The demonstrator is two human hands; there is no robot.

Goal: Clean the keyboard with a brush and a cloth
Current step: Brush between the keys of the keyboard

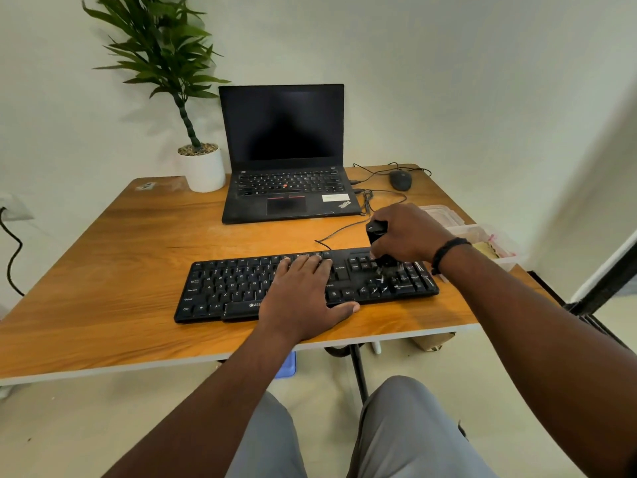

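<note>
A black wired keyboard (227,288) lies near the front edge of the wooden table (113,257). My left hand (303,291) rests flat on its middle keys, fingers straight, thumb at the front edge. My right hand (406,232) grips a black brush (377,232) by its handle. The brush head touches the keys at the right end of the keyboard, where pale crumbs and debris (382,281) lie. A yellow cloth (486,250) sits in a clear plastic box (496,243) to the right, partly hidden by my wrist.
An open black laptop (286,157) stands behind the keyboard. Beside it are a potted plant (201,167) on the left and a dark mouse (400,180) with trailing cables on the right. A clear lid (443,215) lies by the box.
</note>
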